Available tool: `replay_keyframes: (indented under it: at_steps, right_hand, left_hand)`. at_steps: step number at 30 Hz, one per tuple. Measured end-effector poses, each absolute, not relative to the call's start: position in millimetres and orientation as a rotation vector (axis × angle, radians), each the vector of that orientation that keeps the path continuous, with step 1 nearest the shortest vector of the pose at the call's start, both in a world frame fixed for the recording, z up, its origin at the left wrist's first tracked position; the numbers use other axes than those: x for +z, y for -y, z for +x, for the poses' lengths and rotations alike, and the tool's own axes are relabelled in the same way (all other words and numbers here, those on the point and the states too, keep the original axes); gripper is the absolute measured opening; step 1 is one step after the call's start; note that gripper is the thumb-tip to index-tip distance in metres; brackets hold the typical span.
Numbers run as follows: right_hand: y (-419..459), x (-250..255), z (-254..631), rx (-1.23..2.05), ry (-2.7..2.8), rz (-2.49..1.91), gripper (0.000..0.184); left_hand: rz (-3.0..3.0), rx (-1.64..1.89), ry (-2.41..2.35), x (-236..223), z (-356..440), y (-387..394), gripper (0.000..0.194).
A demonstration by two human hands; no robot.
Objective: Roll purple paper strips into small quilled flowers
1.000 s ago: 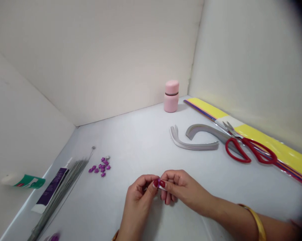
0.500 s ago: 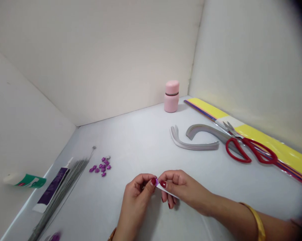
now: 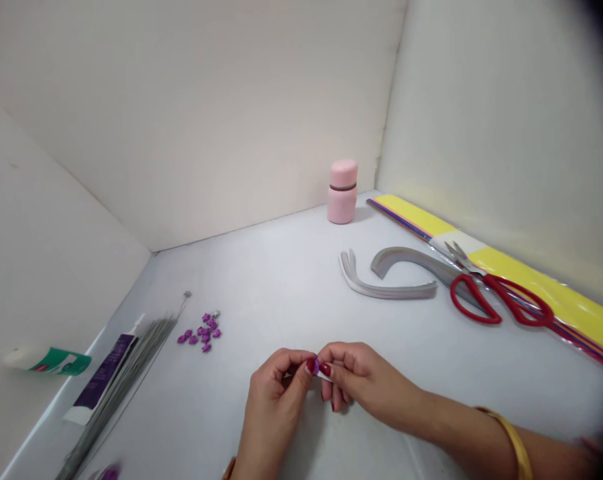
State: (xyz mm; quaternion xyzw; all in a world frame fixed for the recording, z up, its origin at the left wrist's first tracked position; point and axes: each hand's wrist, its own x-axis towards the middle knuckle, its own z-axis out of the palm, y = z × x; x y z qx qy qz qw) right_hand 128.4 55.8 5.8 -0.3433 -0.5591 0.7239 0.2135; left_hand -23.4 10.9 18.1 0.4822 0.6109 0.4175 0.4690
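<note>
Between both hands, close to the table's near side, is a small purple-and-white paper strip (image 3: 317, 367), folded at its purple end. My left hand (image 3: 284, 383) pinches that purple end between thumb and index finger. My right hand (image 3: 354, 373) grips the white part beside it, thumb on top and the other fingers curled below. Most of the strip is covered by my fingers. Left of my hands lies a cluster of small purple folded paper stars (image 3: 206, 331) with a silvery one among them.
Scissors with red handles (image 3: 516, 300) lie on grey paper strips (image 3: 411, 255) and a yellow paper pack (image 3: 546, 270) at right. A white strip bundle (image 3: 381, 291) is nearer. A pink flask (image 3: 342, 193) stands behind. Grey wires (image 3: 126, 380), a purple tube (image 3: 106, 373) and a green-white tube (image 3: 64, 361) sit left.
Half a second ago my hands were slightly apart with more of the white strip showing. Now my fingertips are close together again over the purple fold. Other items stay put.
</note>
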Motion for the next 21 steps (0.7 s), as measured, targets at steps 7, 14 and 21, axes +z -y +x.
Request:
replay_keyframes:
  at_steps: [7,14,21]
  right_hand:
    - [-54.6,6.0,130.1,1.852,1.686,-0.947,0.024]
    - [-56.6,3.5,128.9,1.871,1.589,-0.988,0.019]
    - [-55.8,4.5,127.8,1.977,1.467,-1.029,0.013]
  left_hand:
    - [1.194,1.035,-1.477,20.2,-22.5,-10.4,0.015]
    - [1.213,1.075,-1.553,19.1,-20.1,-7.5,0.015]
    - [1.069,1.09,-1.555,15.1,-20.1,-9.1,0.019]
